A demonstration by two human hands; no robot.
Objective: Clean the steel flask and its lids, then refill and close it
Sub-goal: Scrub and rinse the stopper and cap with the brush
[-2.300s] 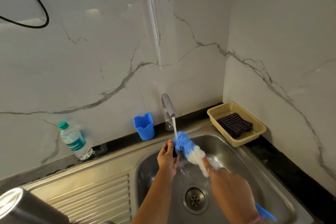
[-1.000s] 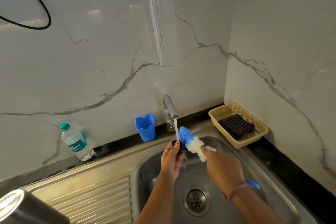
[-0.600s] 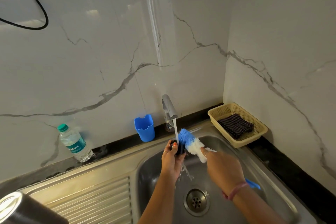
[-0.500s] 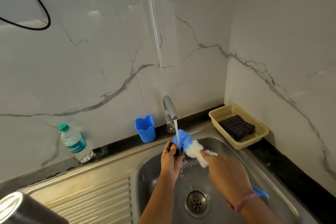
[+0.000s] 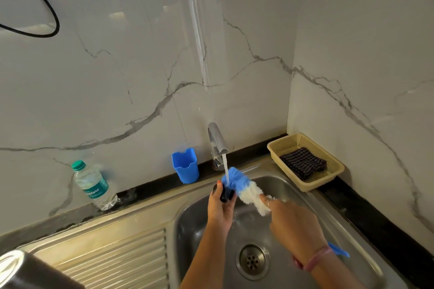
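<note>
Black lid [image 5: 226, 193] gripped in left hand [image 5: 220, 206].

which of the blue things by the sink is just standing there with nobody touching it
The blue cup, standing on the ledge left of the tap. The blue-and-white brush is held by the right hand under running water.

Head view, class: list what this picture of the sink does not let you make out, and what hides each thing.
- Dark lid: mostly hidden by the left hand and brush, so its shape is unclear.
- Brush handle: hidden by the right hand; only its blue tip shows.
- Steel flask: cut off by the bottom-left edge.
- Bottle label: too small to read fully.
</note>
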